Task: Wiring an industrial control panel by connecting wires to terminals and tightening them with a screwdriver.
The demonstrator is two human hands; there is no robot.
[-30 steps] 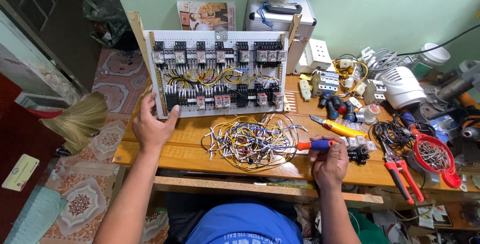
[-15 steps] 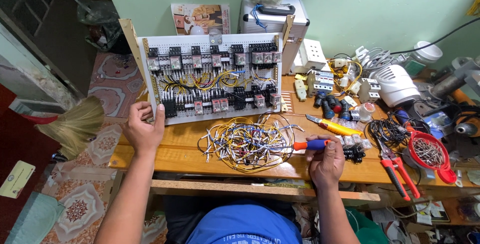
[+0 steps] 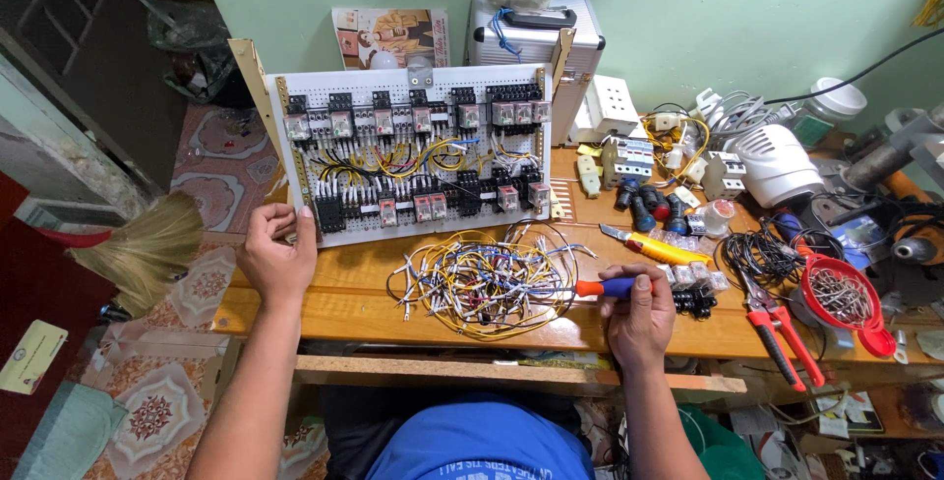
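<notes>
Left hand (image 3: pixel 278 259) grips lower-left corner of white relay panel (image 3: pixel 413 150), centre frame, propped upright so wiring faces viewer. Right hand (image 3: pixel 639 315) closed around screwdriver (image 3: pixel 590 288), tip resting in loose wire bundle (image 3: pixel 487 278) on wooden bench (image 3: pixel 344 308).

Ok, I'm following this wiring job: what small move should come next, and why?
Probably lift the screwdriver to the panel: the right hand rests with it on the bench beside the loose wires, while the left hand steadies the panel's lower left corner.

Green wall (image 3: pixel 708 8), patterned floor tiles (image 3: pixel 157 411)
</notes>
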